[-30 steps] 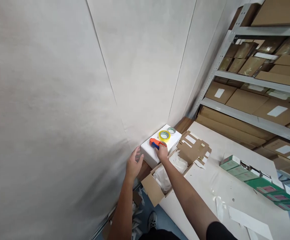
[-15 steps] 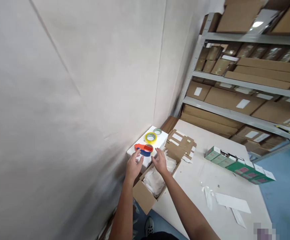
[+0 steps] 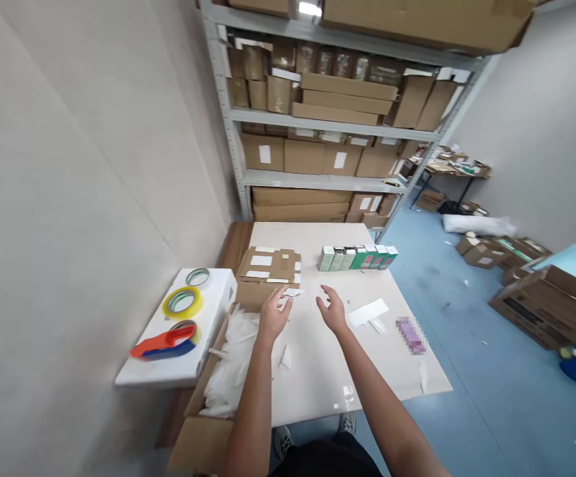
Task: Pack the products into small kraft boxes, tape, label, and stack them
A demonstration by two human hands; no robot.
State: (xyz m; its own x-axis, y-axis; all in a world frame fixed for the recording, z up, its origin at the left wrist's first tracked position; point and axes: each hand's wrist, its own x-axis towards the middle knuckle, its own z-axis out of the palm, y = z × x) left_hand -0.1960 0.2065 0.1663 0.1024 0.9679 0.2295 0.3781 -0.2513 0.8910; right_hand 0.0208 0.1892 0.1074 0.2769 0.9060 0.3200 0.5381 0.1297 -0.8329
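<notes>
Both hands hover over the white table (image 3: 312,371), apart from each other with nothing held. My left hand (image 3: 274,315) has its fingers spread, near the open carton (image 3: 201,440) of crumpled white packing material (image 3: 236,351). Beyond it lies a flattened cardboard box (image 3: 273,265) with white labels. My right hand (image 3: 332,309) is also open, left of a white paper strip (image 3: 369,312). On a white block (image 3: 169,371) to the left sit a red and blue tape dispenser (image 3: 166,343), a yellow tape roll (image 3: 183,303) and a thinner roll (image 3: 198,277).
A row of small green and white boxes (image 3: 357,258) stands toward the table's back. Behind rises a metal shelf (image 3: 337,126) stacked with cartons. A blurred purple item (image 3: 411,335) lies at the right edge. A large carton (image 3: 549,308) is on the blue floor at right.
My view has swung right, toward the shelf and table. Both hands have gone from around the tape dispenser to above the table. The dispenser stays on the white block.
</notes>
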